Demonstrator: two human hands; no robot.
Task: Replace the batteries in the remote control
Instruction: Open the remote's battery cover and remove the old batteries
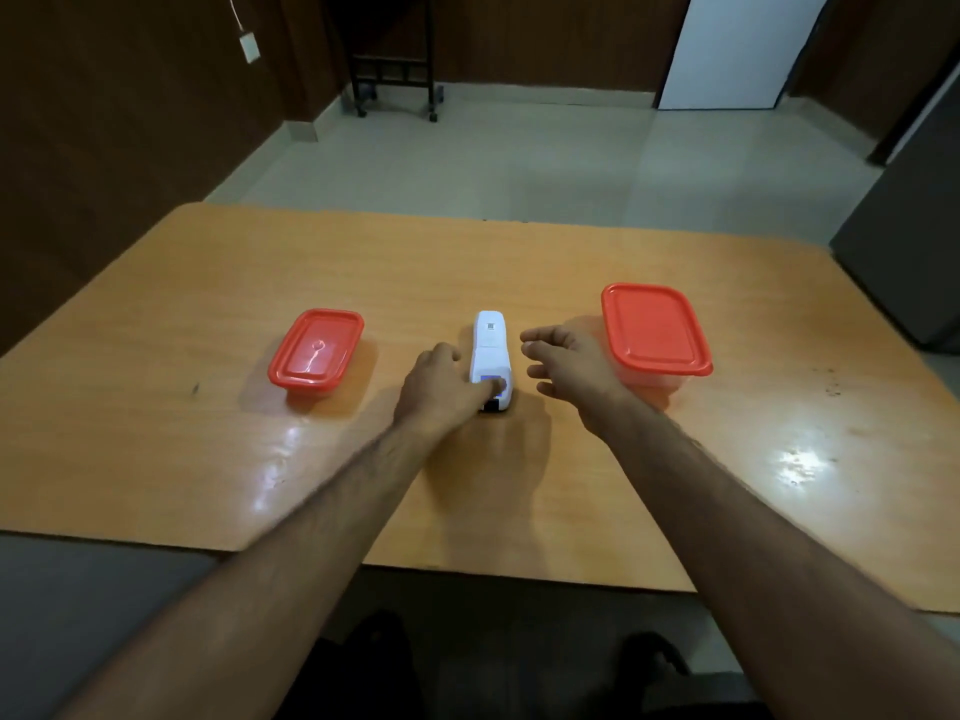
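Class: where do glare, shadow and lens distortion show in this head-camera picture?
Head view: glare patches on the table near its right and left sides; soft shadow under the left hand and remote; table edges bow from the wide lens; corners darken.

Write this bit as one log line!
left hand: grips remote | right hand: open, beside remote | boxes: lids on

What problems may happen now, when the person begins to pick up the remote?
The left hand holds only the near end of the remote, so it may slip or tip when lifted. The right hand hovers open beside the larger red-lidded container and might bump it.
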